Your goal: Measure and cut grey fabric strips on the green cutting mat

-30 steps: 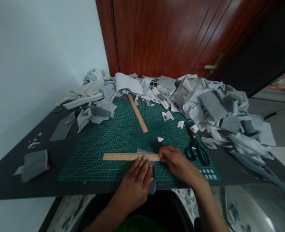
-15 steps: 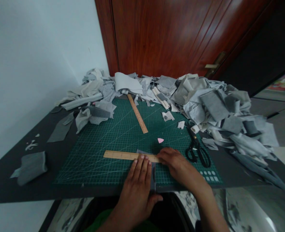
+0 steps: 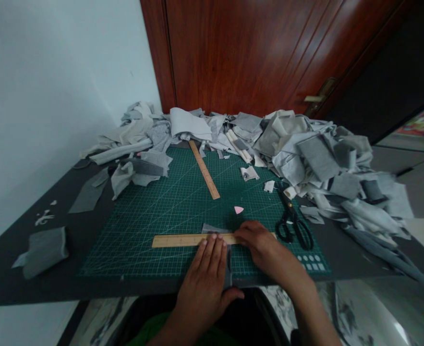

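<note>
A wooden ruler lies crosswise over a narrow strip of grey fabric on the green cutting mat. My left hand is pressed flat, fingers stretched out, with its fingertips on the ruler and its palm over the near part of the strip. Further right, my right hand has its fingers closed on the ruler near its right end. A pink piece of tailor's chalk rests just beyond the right hand. Black-handled scissors lie to the right of that hand.
The cutting mat covers the middle of a dark table. A second wooden ruler lies further back. Heaped fabric scraps line the back and right. A folded grey cloth sits at the left.
The ruler has turned slightly, its left end coming nearer to me, so it now lies almost level across the strip. Both hands stay in nearly the same place.
</note>
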Available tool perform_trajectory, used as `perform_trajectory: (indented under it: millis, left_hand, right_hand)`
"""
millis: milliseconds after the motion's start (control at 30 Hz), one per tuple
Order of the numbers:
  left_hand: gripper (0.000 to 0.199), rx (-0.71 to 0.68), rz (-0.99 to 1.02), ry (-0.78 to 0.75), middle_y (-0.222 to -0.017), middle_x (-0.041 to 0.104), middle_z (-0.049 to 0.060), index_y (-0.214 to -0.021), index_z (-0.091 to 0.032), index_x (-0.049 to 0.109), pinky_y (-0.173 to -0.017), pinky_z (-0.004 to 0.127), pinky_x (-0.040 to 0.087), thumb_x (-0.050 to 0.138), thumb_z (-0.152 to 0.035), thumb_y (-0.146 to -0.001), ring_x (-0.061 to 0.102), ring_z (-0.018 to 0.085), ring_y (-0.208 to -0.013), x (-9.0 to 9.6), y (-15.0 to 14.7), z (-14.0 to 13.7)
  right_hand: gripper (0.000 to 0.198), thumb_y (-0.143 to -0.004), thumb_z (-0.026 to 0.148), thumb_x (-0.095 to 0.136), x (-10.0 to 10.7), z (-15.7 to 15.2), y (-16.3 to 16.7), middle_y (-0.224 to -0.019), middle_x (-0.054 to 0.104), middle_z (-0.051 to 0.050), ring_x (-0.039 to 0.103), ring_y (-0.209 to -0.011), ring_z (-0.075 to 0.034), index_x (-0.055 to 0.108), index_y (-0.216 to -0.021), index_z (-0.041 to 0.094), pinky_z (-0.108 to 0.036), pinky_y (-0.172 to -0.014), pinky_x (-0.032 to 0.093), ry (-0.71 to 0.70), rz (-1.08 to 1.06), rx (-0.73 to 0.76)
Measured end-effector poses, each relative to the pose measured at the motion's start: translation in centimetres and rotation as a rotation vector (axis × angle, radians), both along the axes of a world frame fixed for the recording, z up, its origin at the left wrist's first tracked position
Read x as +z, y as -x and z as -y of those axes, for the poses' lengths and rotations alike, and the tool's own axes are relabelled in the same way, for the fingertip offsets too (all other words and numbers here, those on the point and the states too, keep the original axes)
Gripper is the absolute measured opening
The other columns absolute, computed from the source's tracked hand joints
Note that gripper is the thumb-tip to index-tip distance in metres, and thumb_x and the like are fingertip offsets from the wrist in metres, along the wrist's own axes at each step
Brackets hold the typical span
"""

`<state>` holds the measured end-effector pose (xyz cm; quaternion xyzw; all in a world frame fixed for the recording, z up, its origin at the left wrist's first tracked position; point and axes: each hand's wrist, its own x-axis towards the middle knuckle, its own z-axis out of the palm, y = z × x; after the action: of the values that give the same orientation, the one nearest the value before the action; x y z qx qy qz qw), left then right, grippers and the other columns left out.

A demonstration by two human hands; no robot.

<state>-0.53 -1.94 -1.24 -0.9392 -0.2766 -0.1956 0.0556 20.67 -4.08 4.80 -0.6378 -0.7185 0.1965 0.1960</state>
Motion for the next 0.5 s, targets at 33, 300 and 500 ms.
perform_trajectory:
  millis: [33, 300, 500]
  left_hand:
    - [0.096, -0.002, -0.003, -0.001, -0.155, 0.049, 0.023, -0.145, -0.002, 0.052, -0.12, 0.049, 0.037, 0.055, -0.079, -0.087, 0.041, 0.037, -0.148, 0.04, -0.02, -0.01]
    - [0.1, 0.02, -0.019, -0.005, -0.158, 0.046, 0.022, -0.148, -0.002, 0.048, -0.121, 0.049, 0.037, 0.066, -0.075, -0.082, 0.039, 0.037, -0.149, 0.05, -0.11, -0.21]
    - [0.104, 0.035, -0.039, -0.022, -0.159, 0.043, 0.025, -0.149, 0.0, 0.045, -0.119, 0.049, 0.039, 0.074, -0.07, -0.078, 0.035, 0.039, -0.151, -0.15, -0.14, -0.18]
  right_hand:
    - [0.045, -0.092, -0.008, 0.044, -0.07, 0.0, -0.01, -0.108, 0.067, -0.009, 0.06, -0.108, -0.024, 0.073, -0.113, 0.02, -0.037, -0.095, 0.05, 0.001, -0.004, -0.001]
    - [0.049, -0.088, -0.009, 0.044, -0.93, -0.14, -0.1, -0.108, 0.067, -0.009, 0.059, -0.107, -0.024, 0.074, -0.112, 0.021, -0.037, -0.094, 0.05, -0.014, -0.02, -0.022]
    - [0.048, -0.087, -0.01, 0.044, -0.74, -0.26, 0.32, -0.108, 0.067, -0.01, 0.059, -0.107, -0.024, 0.075, -0.109, 0.019, -0.037, -0.095, 0.05, -0.005, -0.011, -0.046]
